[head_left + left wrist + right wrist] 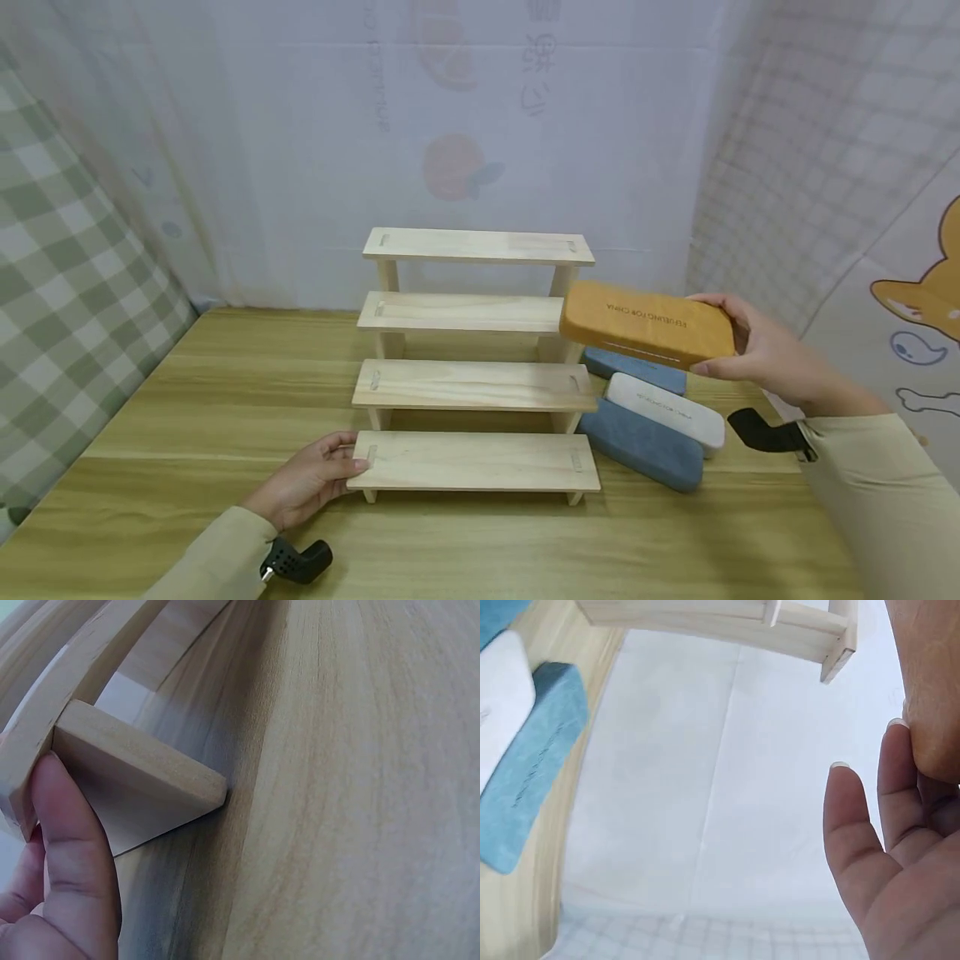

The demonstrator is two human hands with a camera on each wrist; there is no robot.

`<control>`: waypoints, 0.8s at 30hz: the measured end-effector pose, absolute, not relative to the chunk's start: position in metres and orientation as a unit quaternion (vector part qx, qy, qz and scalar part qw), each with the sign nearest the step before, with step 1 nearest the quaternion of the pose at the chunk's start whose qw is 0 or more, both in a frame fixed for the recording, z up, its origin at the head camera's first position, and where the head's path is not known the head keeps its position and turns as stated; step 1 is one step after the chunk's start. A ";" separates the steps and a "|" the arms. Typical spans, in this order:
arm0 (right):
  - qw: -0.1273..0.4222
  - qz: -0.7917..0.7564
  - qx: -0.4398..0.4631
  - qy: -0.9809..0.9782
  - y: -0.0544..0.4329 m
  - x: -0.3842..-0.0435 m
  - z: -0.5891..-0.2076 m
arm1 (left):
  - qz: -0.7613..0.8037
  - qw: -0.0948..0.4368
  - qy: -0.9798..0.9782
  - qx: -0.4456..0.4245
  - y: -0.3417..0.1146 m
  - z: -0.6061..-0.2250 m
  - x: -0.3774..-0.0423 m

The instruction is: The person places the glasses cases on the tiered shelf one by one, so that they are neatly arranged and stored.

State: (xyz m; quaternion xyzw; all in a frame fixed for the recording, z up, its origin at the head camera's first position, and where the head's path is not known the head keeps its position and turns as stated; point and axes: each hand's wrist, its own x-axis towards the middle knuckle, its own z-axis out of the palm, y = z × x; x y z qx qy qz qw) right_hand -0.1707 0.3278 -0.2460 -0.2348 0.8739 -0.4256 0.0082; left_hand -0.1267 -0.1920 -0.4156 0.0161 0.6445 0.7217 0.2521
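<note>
A pale wooden stepped stand rises in tiers on the table. My left hand pinches the left end of its lowest board; in the left wrist view the thumb presses that board beside a leg. To the right of the stand, my right hand grips an orange glasses case by its right end. The case is raised above the other cases, and its left end overlaps the second board from the top in the head view. In the right wrist view only part of the orange case shows.
Right of the stand lie a blue case, a white case and another blue case, close together and overlapping. A white printed cloth hangs behind the wood-grain table. Checked cloth borders the left.
</note>
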 end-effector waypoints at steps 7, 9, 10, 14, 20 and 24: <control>0.023 -0.430 -0.225 0.874 0.298 -0.194 -0.219 | 0.723 0.252 0.644 0.015 -0.192 -0.414 -0.127; 0.022 -0.430 -0.223 0.874 0.287 -0.200 -0.211 | 0.723 0.252 0.643 0.015 -0.191 -0.414 -0.128; 0.022 -0.427 -0.222 0.876 0.282 -0.203 -0.207 | 0.723 0.251 0.643 0.015 -0.191 -0.414 -0.128; 0.036 -0.418 -0.206 0.884 0.263 -0.215 -0.195 | 0.725 0.251 0.642 0.015 -0.192 -0.414 -0.128; 0.050 -0.395 -0.190 0.898 0.240 -0.231 -0.186 | 0.726 0.251 0.641 0.016 -0.192 -0.415 -0.126; 0.056 -0.400 -0.198 0.893 0.227 -0.241 -0.183 | 0.726 0.248 0.641 0.016 -0.193 -0.416 -0.125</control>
